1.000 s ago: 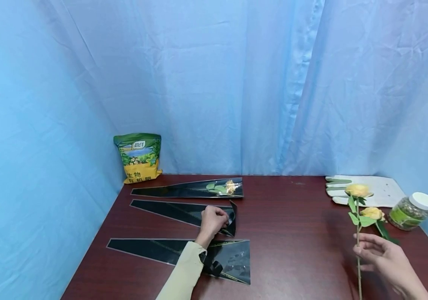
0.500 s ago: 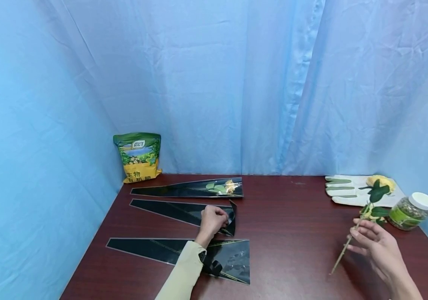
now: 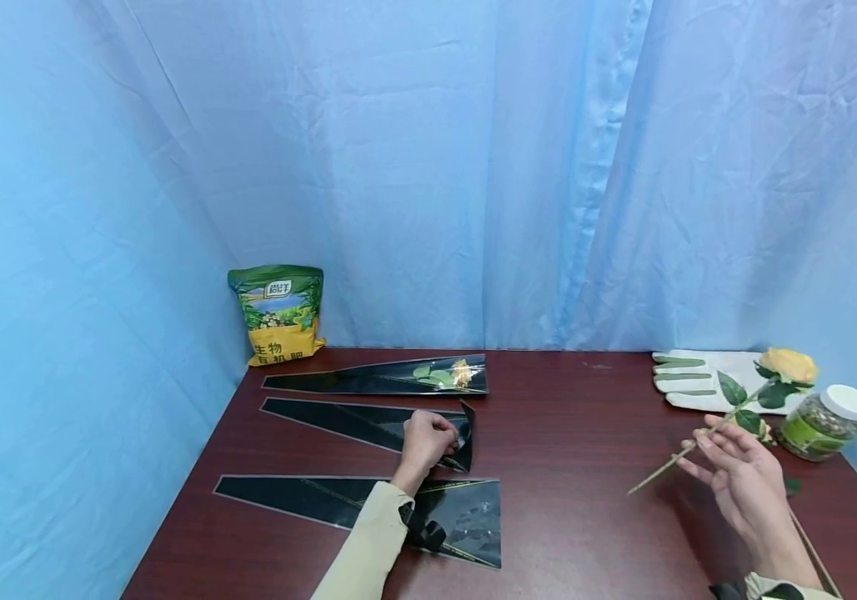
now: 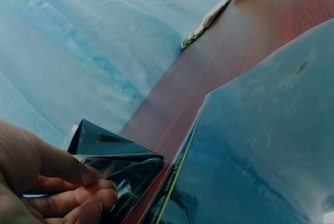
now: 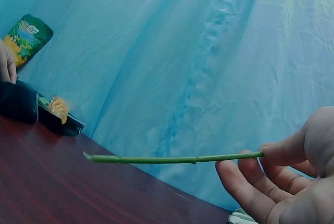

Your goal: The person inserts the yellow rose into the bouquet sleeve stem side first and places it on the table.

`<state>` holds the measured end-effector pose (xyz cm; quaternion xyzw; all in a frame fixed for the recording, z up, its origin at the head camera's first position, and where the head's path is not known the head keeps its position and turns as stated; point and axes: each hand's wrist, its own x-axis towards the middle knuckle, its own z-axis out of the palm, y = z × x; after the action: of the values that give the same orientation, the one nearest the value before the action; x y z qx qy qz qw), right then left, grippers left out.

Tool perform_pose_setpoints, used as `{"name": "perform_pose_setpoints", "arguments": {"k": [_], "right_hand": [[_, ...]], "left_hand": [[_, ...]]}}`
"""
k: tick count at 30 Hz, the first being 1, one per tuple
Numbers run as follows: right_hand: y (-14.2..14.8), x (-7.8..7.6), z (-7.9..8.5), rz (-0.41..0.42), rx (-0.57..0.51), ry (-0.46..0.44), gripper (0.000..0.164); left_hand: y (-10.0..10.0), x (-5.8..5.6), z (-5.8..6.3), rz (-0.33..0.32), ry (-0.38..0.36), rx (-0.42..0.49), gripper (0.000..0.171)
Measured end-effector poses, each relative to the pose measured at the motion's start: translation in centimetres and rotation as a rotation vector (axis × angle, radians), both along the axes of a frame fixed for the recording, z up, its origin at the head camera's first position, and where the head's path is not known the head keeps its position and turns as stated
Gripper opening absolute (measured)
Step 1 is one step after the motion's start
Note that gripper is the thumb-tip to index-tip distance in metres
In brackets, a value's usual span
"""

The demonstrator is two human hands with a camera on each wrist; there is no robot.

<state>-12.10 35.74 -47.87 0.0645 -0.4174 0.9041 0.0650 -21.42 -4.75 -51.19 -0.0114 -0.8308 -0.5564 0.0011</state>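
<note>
My left hand [image 3: 426, 443] pinches the lifted edge of the middle black-and-clear flower sleeve [image 3: 353, 421]; its mouth stands raised in the left wrist view. In my right hand [image 3: 749, 487] a yellow rose [image 3: 789, 367] is held by its green stem [image 5: 156, 160] between thumb and fingers. The bloom leans up to the right, and the bare stem end points down to the left, over the table. Another sleeve [image 3: 466, 517] lies flat nearest the front, partly under the left forearm. A third sleeve [image 3: 353, 382], at the back, has a yellow rose [image 3: 462, 374] inside.
A white glove [image 3: 744, 371] lies at the back right, behind the held rose. Beside it stands a jar [image 3: 822, 425] with a white lid. A green and yellow bag [image 3: 278, 317] stands at the back left. Blue curtains [image 3: 398, 167] enclose the dark red table [image 3: 571, 467].
The rose has swung from upright to slanted, its bloom going right and its stem end left. My right hand has turned and risen slightly. My left hand stays put.
</note>
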Motion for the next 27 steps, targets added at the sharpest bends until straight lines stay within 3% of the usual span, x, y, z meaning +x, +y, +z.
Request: {"name": "perform_pose_setpoints", "arguments": {"k": [6,18,27], "right_hand": [[-0.6,-0.4,0.1,-0.045,-0.074,0.015,0.035],[-3.6,-1.0,-0.3,-0.279,-0.26,0.006,0.028],[-5.3,-1.2,-0.8,-0.372,-0.319,-0.008,0.025]], "left_hand": [[0.1,0.0,-0.1,-0.002,0.002,-0.005,0.015],[0.1,0.0,0.0,-0.002,0.01,-0.017,0.014],[0.1,0.0,0.0,0.008,0.004,-0.025,0.014]]}}
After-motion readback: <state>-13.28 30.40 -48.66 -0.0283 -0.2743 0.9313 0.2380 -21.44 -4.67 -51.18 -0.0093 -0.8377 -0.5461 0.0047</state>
